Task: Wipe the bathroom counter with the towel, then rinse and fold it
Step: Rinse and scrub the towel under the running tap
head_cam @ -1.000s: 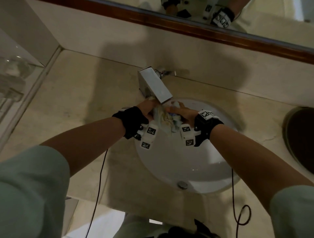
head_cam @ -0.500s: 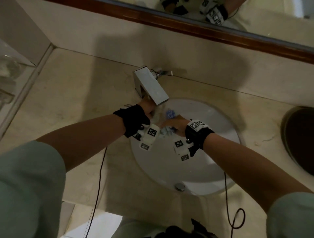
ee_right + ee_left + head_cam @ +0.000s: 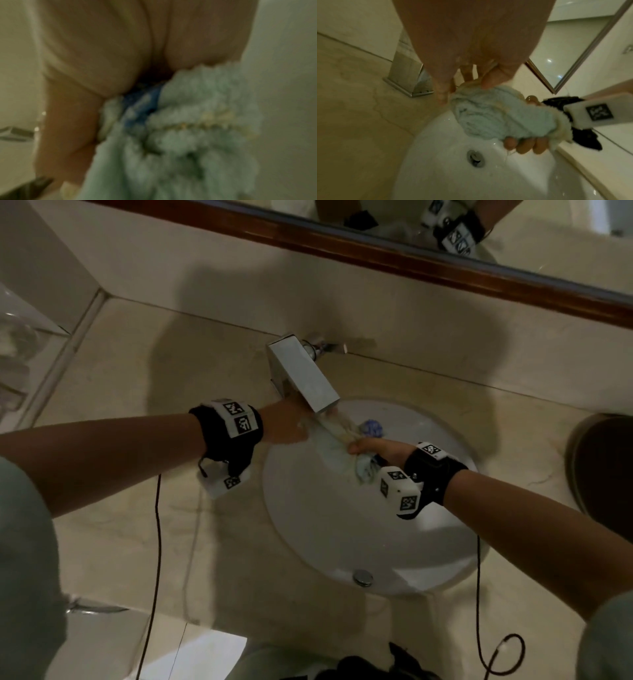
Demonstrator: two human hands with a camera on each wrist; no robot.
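A pale blue-green towel (image 3: 337,436) with cream edging is stretched and twisted between both hands over the white sink basin (image 3: 329,529), just below the square chrome faucet (image 3: 301,376). My left hand (image 3: 287,424) grips one end beside the spout. My right hand (image 3: 371,448) grips the other end, fingers curled round the bunched cloth. In the left wrist view the towel (image 3: 496,116) is a thick roll, with the fingers (image 3: 524,145) of my right hand wrapped under it. The right wrist view is blurred and filled by the towel (image 3: 188,135) against my palm. A blue patch (image 3: 371,428) of cloth shows past my right hand.
The beige marble counter (image 3: 137,371) surrounds the basin, with a backsplash and wood-framed mirror (image 3: 445,265) behind. A dark round object (image 3: 603,470) sits at the right edge. The drain (image 3: 475,158) lies in the basin bottom. A glass panel (image 3: 20,344) stands at left.
My hands have drawn apart, the left toward the faucet base and the right back and rightward, pulling the bunched towel into a stretched, twisted roll.
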